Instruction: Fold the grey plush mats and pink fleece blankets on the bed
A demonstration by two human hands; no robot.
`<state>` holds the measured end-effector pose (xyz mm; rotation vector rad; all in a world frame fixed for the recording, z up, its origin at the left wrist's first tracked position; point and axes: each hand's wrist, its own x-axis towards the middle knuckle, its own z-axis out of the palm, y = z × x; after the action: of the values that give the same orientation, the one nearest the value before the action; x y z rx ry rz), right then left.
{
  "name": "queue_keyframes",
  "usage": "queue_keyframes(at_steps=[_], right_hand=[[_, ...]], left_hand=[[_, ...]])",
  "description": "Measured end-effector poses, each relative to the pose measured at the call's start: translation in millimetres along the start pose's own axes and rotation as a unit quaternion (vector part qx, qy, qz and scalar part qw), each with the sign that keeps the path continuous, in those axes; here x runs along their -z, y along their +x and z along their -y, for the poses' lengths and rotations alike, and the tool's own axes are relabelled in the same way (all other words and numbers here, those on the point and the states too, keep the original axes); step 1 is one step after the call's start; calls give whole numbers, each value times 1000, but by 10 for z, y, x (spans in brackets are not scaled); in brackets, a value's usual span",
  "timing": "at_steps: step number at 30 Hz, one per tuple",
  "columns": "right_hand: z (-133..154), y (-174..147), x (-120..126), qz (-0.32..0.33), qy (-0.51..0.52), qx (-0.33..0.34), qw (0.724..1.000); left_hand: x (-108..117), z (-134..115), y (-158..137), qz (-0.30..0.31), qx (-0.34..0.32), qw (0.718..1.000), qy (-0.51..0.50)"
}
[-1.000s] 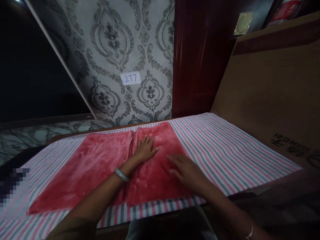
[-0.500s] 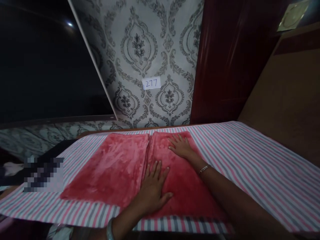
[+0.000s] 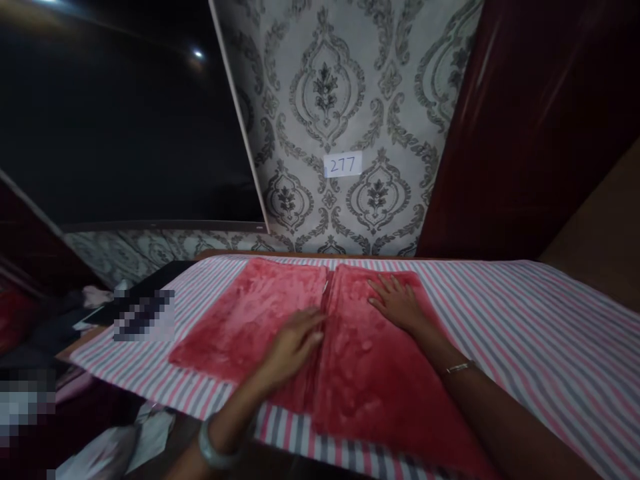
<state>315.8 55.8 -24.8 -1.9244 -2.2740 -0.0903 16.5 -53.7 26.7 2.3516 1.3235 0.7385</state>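
Observation:
Two red plush fabric panels lie side by side, a left panel [image 3: 220,340] and a right panel [image 3: 380,387], with a narrow dark gap between them. Whether they are one folded piece or two, I cannot tell. A small whitish tag [image 3: 326,287] shows near the top of the gap. Over the left panel's inner edge is my left hand [image 3: 293,343], slightly blurred, fingers stretched toward the gap and thumb apart. It holds nothing visible. Flat on the upper part of the right panel rests my right hand [image 3: 399,303], fingers spread.
Beneath the fabric, a striped cloth [image 3: 510,320] covers the table. A large dark screen [image 3: 130,120] stands at the left, and patterned wallpaper carries a paper label [image 3: 343,164] reading 277. Assorted items [image 3: 115,447] lie below the table's left side.
My left hand has left the right panel and moved to the gap and the left panel's edge. My right hand stays on the right panel. The view has turned left.

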Motion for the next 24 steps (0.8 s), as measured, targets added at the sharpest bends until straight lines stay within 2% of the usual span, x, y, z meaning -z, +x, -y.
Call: queue_keyframes(at_steps=[2,5,7,9,15,19,22,24], right_hand=[[-22,9,-53,-11,3,5,1000],[-60,29,-143,-30,8,13,999],[-76,44,-191,-38,13,15,999],[-80,54,-220,-38,13,14,999],[-97,47,-249,-27,-6,13,1000],[-144,113,-195,-11,10,14,1000],[-34,315,-67,-34,28,26,999],[184,524,42,-73,64,76,992]], left_hand=[[321,317,-12,-68,80,992,67],[758,774,-135,-125,222,945,206],[945,980,-265,-146,283,914,253],[1028,1098,-386,-148,312,902,257],[1037,1213,-544,-115,347,899,242],[1076,1298,-720,-145,358,895,224],[1068,1398,-1000,-193,316,911,184],[1045,1459,-1244,-222,271,924,150]])
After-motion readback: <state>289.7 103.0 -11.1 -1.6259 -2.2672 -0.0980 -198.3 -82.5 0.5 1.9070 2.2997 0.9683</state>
